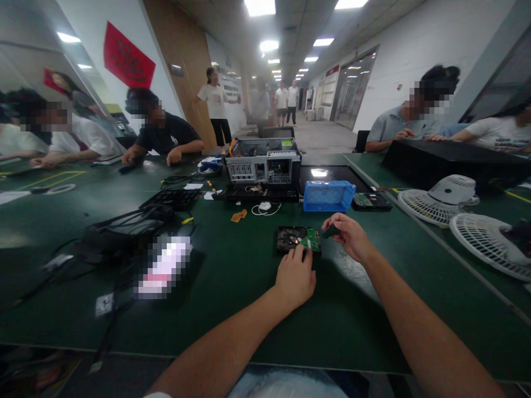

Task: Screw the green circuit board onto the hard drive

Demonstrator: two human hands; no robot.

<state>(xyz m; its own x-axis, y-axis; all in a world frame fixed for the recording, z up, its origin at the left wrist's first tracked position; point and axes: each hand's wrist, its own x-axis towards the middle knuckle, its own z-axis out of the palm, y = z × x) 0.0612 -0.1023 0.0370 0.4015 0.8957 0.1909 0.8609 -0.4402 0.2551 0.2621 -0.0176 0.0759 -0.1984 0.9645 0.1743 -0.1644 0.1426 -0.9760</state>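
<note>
A hard drive with a green circuit board (290,237) lies on the green table in front of me. My left hand (295,276) rests at its near edge, fingertips on the board side and fingers spread a little. To the right of the drive, my right hand (348,235) is raised just above the table, its fingers closed round a small dark object (331,231) that is too small to name. Behind the drive stand a blue plastic bin (329,197) and an opened computer case (263,166). A second drive (371,202) lies right of the bin.
A bright blurred screen (164,268) and black straps (124,226) lie to the left. Two white fan grilles (435,202) are at the right. Brown pieces (239,215) and a white cable (265,208) lie behind the drive. Other people sit across the table.
</note>
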